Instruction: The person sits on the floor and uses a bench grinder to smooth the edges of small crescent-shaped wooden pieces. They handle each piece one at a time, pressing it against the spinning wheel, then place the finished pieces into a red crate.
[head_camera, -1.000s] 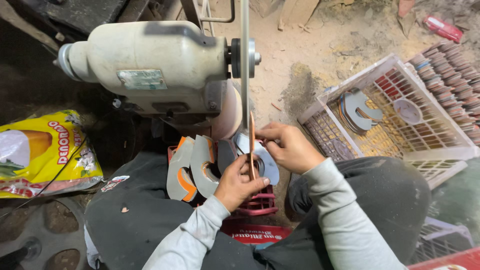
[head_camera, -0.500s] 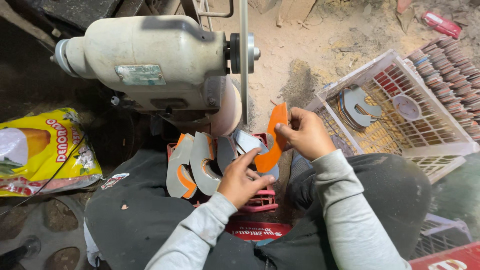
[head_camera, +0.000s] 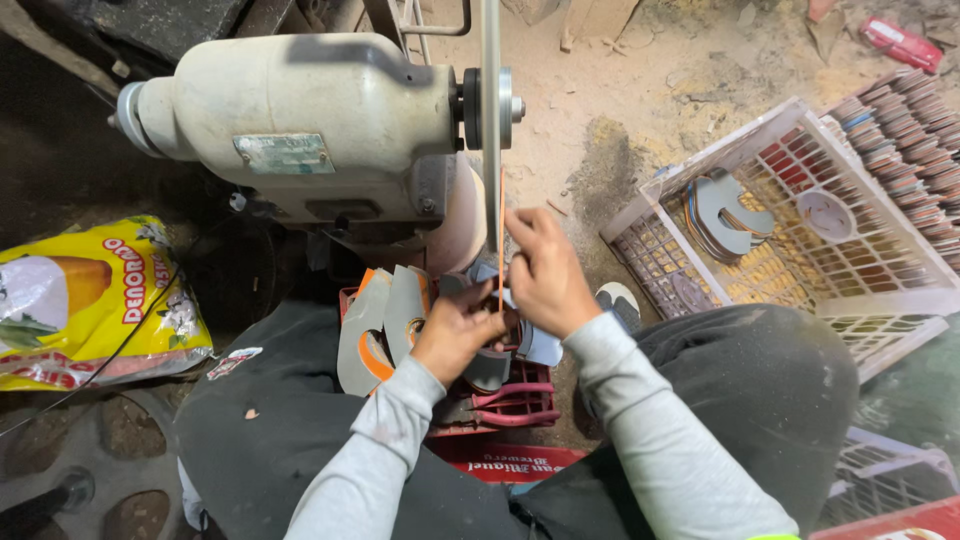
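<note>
My right hand (head_camera: 548, 278) and my left hand (head_camera: 458, 332) both grip a thin flat orange piece (head_camera: 501, 215), held edge-on so it shows as a narrow orange line. Its upper end sits right beside the thin upright disc (head_camera: 491, 120) of a cream-coloured motor machine (head_camera: 300, 130); I cannot tell whether they touch. Below my left hand, several grey and orange horseshoe-shaped pieces (head_camera: 385, 320) stand upright in a red crate (head_camera: 500, 408) between my knees.
A white plastic basket (head_camera: 650, 195) at right holds more grey curved pieces (head_camera: 725, 215). Rows of stacked round discs (head_camera: 905, 110) lie beyond it. A yellow bag (head_camera: 90, 300) lies at left. Red-handled pliers (head_camera: 505, 392) rest in the crate. The dirt floor is dusty.
Half a second ago the piece was turned flat, showing its orange face. Now it is edge-on again, raised beside the disc, and both hands have moved slightly up.
</note>
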